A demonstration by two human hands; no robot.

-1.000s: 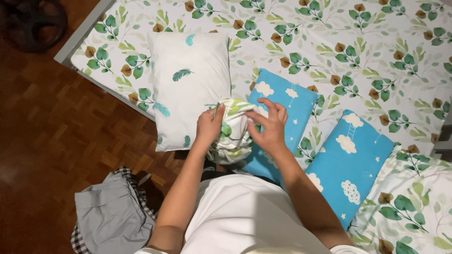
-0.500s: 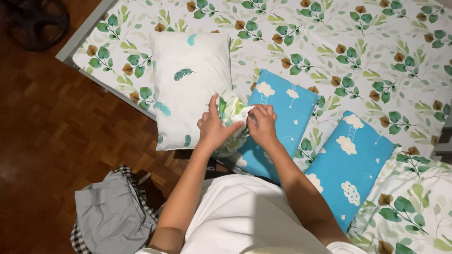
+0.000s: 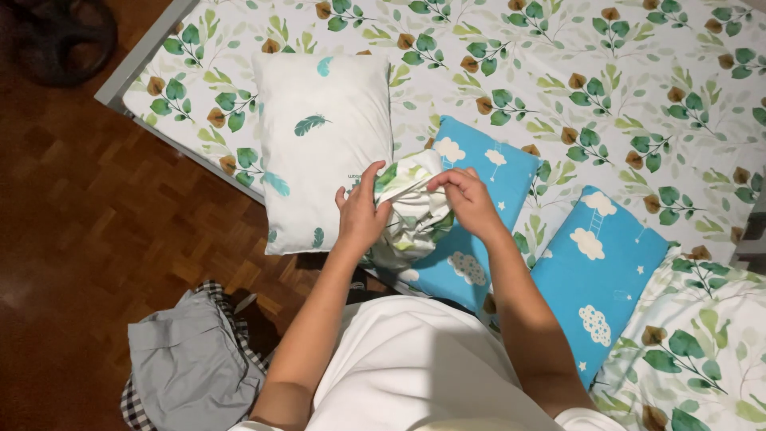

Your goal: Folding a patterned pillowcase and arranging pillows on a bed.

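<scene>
Both our hands at frame centre | left hand [image 3: 361,217] and right hand [image 3: 467,201], fingers clamped on bunched leaf-print cloth [image 3: 413,214] | cloth over blue cloud pillow [image 3: 471,209], white feather pillow [image 3: 323,148] just left, on bed [image 3: 638,96]

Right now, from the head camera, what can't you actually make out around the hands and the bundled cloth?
- Leaf-print cloth bundle: its size and shape stay hidden, bunched and covered by the left hand and right hand.
- Nearer blue cloud pillow: its lower end is hidden behind the bundle and the right forearm.
- Dark round object, top left: too dim and cut by the frame's edge.
</scene>
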